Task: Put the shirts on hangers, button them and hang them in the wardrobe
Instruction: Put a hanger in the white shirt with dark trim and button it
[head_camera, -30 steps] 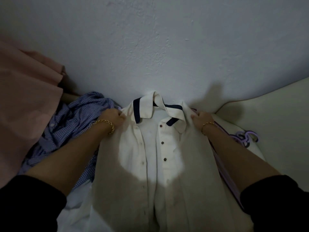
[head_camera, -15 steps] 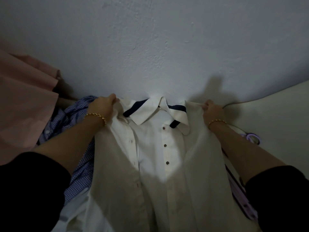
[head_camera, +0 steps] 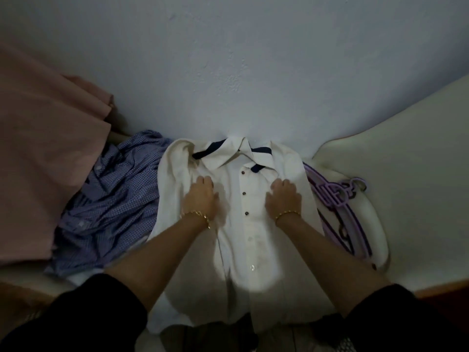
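As the white shirt (head_camera: 253,232) lies spread, left hand (head_camera: 201,198) and right hand (head_camera: 283,198) clutch it.

Two shirts are being counted: one white shirt (head_camera: 253,224) and one blue checked shirt (head_camera: 114,199). One pink cloth (head_camera: 38,148) is being seen, and several purple hangers (head_camera: 330,195), their number unclear.

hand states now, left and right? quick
Left hand: fingers curled, gripping the white shirt front.
Right hand: fingers curled, gripping the same shirt.
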